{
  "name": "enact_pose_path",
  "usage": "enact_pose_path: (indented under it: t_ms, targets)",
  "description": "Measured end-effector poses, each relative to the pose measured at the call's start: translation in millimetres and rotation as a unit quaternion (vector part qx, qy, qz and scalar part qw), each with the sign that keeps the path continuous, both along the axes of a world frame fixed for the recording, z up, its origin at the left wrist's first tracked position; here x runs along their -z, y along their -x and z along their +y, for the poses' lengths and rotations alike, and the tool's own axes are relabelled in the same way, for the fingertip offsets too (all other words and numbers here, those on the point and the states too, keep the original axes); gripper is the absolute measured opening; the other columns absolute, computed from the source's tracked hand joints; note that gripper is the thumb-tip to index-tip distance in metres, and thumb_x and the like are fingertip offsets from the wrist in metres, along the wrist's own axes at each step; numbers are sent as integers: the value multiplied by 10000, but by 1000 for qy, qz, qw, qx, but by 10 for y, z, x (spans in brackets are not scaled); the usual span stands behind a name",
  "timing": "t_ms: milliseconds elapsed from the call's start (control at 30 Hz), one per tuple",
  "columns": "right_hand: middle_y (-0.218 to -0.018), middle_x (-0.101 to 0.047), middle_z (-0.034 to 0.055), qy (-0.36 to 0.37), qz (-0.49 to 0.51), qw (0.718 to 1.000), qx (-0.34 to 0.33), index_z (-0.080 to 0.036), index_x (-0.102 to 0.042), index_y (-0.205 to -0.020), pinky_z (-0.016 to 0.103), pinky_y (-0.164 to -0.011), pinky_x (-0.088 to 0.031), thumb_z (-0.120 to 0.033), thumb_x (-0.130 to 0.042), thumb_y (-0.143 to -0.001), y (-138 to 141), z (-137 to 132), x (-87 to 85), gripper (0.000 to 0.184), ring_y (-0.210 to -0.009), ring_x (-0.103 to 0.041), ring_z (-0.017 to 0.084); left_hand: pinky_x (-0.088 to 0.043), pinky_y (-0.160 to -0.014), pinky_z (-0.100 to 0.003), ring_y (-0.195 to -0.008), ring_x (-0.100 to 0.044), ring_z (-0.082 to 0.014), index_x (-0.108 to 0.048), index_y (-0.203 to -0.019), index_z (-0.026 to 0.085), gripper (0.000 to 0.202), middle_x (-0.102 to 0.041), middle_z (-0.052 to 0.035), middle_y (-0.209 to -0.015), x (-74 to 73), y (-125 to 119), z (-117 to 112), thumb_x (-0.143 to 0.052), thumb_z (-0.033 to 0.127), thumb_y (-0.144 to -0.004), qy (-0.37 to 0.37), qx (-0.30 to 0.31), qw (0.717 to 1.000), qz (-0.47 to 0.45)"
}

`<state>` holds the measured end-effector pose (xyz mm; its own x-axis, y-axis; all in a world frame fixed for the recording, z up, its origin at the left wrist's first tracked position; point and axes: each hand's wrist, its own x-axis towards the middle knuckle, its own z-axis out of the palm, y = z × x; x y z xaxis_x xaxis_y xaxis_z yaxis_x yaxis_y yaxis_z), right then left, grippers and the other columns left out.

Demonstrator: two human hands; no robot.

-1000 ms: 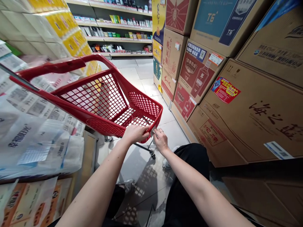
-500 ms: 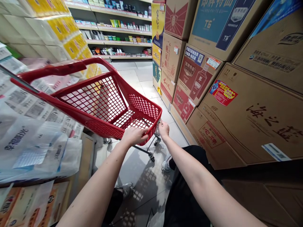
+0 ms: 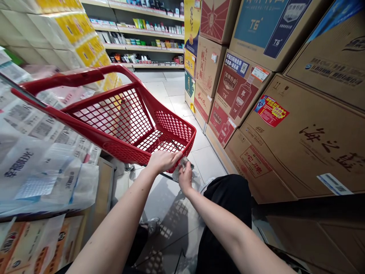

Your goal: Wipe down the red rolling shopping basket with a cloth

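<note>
A red plastic shopping cart [image 3: 114, 148] with lattice sides stands angled in front of me, its handle toward the far left. My left hand [image 3: 164, 161] is closed over the rim at the cart's near corner. Just right of that corner, below the rim, my right hand [image 3: 186, 178] pinches a crumpled, greyish, thin piece of material [image 3: 178, 172]. Whether it is cloth or plastic I cannot tell. The fingers of my right hand partly cover it. The cart's basket shows bare red mesh inside.
Stacked cardboard cartons [image 3: 308, 140] line the right side. Packs of yellow-and-white tissue [image 3: 82, 34] and plastic-wrapped packages [image 3: 42, 171] are piled on the left. Shelves of small bottles and tubes [image 3: 148, 38] stand at the back. Between them runs a tiled floor [image 3: 176, 104].
My right hand has moved left and down from the cart's corner, and the crumpled greyish material now shows more clearly in it. My left hand stays on the rim. My right knee has come up.
</note>
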<state>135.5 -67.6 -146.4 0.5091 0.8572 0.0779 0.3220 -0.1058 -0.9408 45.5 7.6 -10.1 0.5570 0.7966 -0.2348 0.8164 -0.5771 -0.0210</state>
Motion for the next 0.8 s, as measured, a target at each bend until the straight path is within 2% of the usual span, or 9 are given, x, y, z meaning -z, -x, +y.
enact_pose_path:
  t_ms: [133,267,533,700,800]
  targets:
    - [-1096,-668,90,-25,-26,997,-66,-196,-575,-1131,328,-928,-481,-112,-433,-803,47,-218,94,366,-1044,-615,206,-413,-711,-300,-886,-671,-237,-686,-1047,362,704,-738,-66,-921,16,32,-5,-71,677,-909,-3,-9,1000,-1]
    - [-1129,-650,105,-56,-51,996,-41,-185,-611,-1127,340,-981,-464,-146,-392,-856,-79,-207,76,350,-1087,-594,201,-415,-709,-300,-888,-674,-238,-673,-1067,367,701,-736,-63,-897,-5,27,-18,-60,669,-913,-1,-4,1000,-2]
    - [-1211,-620,138,-74,-91,992,-55,-147,-610,-1197,337,-1046,-429,-172,-419,-887,-124,-100,96,365,-1189,-548,206,-424,-704,-324,-895,-671,-262,-688,-1080,366,740,-733,-71,-930,43,13,9,-24,650,-920,-7,7,1000,-13]
    - [-1079,-668,79,-78,-87,987,-112,-202,-678,-1024,298,-968,-468,-175,-460,-854,-221,-88,-54,277,-1060,-605,188,-422,-714,-315,-872,-671,-241,-718,-941,322,739,-732,-70,-901,38,43,24,-65,666,-918,-23,-1,1000,5]
    - [-1016,-676,79,-74,-62,994,-47,-184,-674,-1028,306,-934,-474,-209,-448,-864,-327,-54,-216,280,-970,-618,193,-419,-702,-299,-860,-673,-222,-718,-844,282,780,-735,-69,-885,22,46,12,-33,648,-925,-24,-14,1000,4]
